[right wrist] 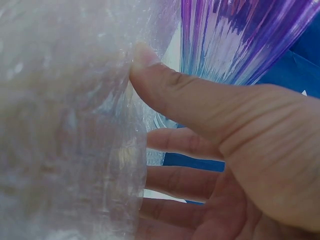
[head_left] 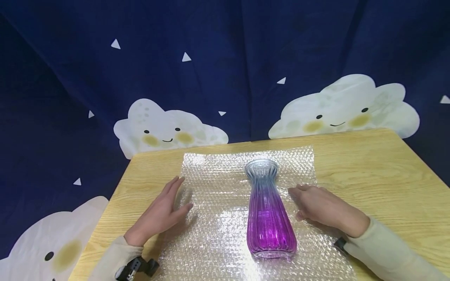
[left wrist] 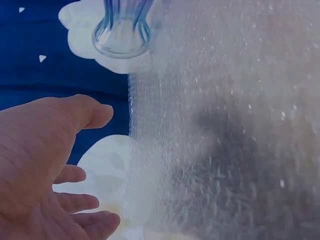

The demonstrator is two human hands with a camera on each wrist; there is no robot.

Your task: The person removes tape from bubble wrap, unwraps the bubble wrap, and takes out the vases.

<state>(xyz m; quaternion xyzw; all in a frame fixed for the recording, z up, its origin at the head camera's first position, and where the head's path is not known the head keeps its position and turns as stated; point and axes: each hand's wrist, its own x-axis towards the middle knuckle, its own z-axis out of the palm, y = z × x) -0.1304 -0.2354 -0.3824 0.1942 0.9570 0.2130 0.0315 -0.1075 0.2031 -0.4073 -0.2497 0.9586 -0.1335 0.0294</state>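
A ribbed glass vase, purple at its wide base and fading to blue at the flared mouth, lies on a sheet of bubble wrap. Its mouth points toward the back of the table. My left hand is at the sheet's left edge with fingers extended and thumb apart; nothing is in its grasp. To the right of the vase, my right hand touches the wrap with fingers nearly straight. In the right wrist view, the thumb rests against the plastic, and the wrap partly hides the fingertips.
Wood-grain table extends on both sides of the sheet. Behind it hangs a dark blue curtain printed with smiling clouds and white triangles. A dark strap with a small device sits on the left wrist.
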